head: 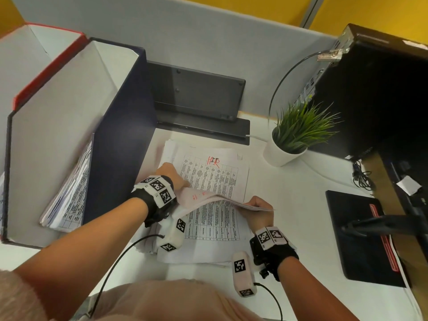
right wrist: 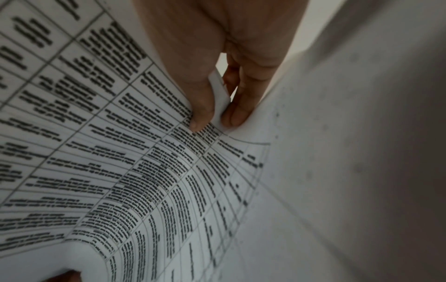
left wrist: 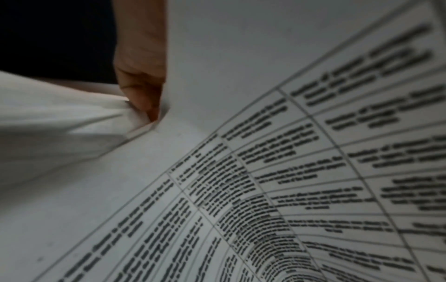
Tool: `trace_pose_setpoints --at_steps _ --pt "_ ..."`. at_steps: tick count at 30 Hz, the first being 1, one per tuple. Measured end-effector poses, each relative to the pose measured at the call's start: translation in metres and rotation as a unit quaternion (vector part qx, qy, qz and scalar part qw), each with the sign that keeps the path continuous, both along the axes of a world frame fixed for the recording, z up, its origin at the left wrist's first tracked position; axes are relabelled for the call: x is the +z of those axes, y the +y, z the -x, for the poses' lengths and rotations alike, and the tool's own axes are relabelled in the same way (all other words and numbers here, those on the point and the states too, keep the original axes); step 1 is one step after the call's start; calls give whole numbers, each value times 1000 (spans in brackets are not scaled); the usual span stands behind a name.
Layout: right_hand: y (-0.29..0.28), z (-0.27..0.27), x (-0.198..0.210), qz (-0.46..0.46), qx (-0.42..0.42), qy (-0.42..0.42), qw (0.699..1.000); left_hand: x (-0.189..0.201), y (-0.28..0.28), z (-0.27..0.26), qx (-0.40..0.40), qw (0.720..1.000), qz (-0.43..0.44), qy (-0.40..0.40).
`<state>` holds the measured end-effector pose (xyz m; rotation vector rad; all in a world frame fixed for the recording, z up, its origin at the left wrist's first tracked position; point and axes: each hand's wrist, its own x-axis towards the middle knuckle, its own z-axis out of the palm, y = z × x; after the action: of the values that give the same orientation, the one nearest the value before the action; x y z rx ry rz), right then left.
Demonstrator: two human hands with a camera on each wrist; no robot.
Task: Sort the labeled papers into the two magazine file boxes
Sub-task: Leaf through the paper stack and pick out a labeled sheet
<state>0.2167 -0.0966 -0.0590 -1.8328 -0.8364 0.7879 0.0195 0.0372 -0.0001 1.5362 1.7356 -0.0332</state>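
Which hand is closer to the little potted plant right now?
Right. The right hand pinches the lifted sheet's edge on the potted plant's side; the left hand grips that sheet's far side, nearer the dark file box.

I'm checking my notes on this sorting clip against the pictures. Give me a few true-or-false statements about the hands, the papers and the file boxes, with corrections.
1. Both hands grip the same lifted sheet. True: the left hand holds its left end, the right hand pinches its right edge.
2. The dark blue file box has no papers in it. False: a bundle of printed papers leans inside it.
3. The sheet on top of the stack on the desk bears red handwriting. True.
4. The potted plant stands inside the red-edged file box. False: it stands on the desk, right of the stack.
5. In the right wrist view, the thumb and a finger pinch the paper's edge. True.
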Motion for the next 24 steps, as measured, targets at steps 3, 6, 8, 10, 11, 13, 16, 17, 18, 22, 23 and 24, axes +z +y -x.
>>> trace_pose_setpoints --at_steps 3,6,8,10,11,13,16,17,18,22,23,24 --pt "1 0 1 18 -5 13 1000 -8 -2 4 39 995 -30 -83" --pt "0 -1 1 30 -18 38 999 -9 -6 6 53 981 -49 -180" --pt "0 -2 1 49 -21 25 998 -7 -8 10 56 971 -35 -231" --pt "2 -3 3 58 -12 -1 998 -2 -10 14 65 961 -28 -267" --pt "3 -3 4 73 7 -31 997 0 -11 16 68 958 -28 -277" --pt "5 -5 6 90 33 -89 991 2 -13 19 74 953 -26 -294" --pt "7 -5 9 92 5 -87 992 5 -15 21 79 945 -22 -318" --pt "8 -5 11 89 -8 -56 994 5 -14 21 77 943 -22 -322" --pt "9 -4 13 73 -25 -15 997 5 -12 21 73 943 -21 -323" --pt "13 -3 22 70 -5 -5 998 4 -7 24 73 942 -16 -328" --pt "15 -3 24 75 -2 -15 997 4 -7 24 80 942 -7 -326" --pt "18 -2 26 75 -6 -13 997 5 -7 24 100 937 18 -335"
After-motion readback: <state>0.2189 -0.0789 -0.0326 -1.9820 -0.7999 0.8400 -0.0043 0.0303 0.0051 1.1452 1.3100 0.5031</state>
